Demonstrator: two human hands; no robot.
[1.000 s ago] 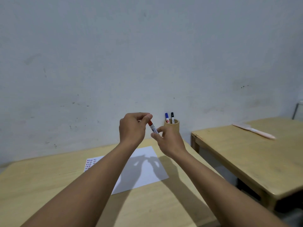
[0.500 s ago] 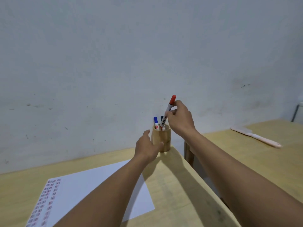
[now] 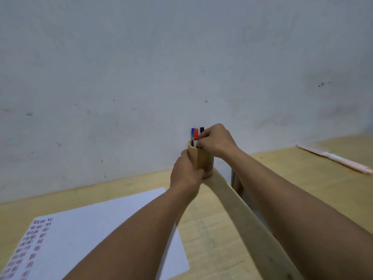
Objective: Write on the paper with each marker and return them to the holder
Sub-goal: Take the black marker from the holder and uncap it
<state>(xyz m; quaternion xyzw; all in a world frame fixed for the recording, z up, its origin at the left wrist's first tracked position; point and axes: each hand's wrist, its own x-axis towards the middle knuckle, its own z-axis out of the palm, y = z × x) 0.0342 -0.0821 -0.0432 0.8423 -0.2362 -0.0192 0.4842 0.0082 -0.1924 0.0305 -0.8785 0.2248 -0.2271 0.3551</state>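
Three markers are seen standing in the cylindrical wooden holder (image 3: 203, 160), which stands at the far right corner of the light wooden surface (image 3: 210, 235): a blue-capped marker (image 3: 192, 132), a red-capped marker (image 3: 195, 135) and a black-capped marker (image 3: 201, 129), all upright with caps on. The holder is steadied by the left hand (image 3: 184, 174), whose grip is wrapped around the holder's near side. The right hand (image 3: 217, 141) is held over the holder's rim with its fingers curled at the markers; the grip appears closed at the black-capped marker, though whether that marker is truly pinched or only touched cannot be told. The white sheet of paper (image 3: 101, 229) lies near the front left of the surface, and rows of small red and dark marks are seen along its left edge, so writing has evidently been done. It is judged that the red marker has been returned; how many markers remain to be used cannot be told, and the grip at the black cap suggests that it may be drawn next.
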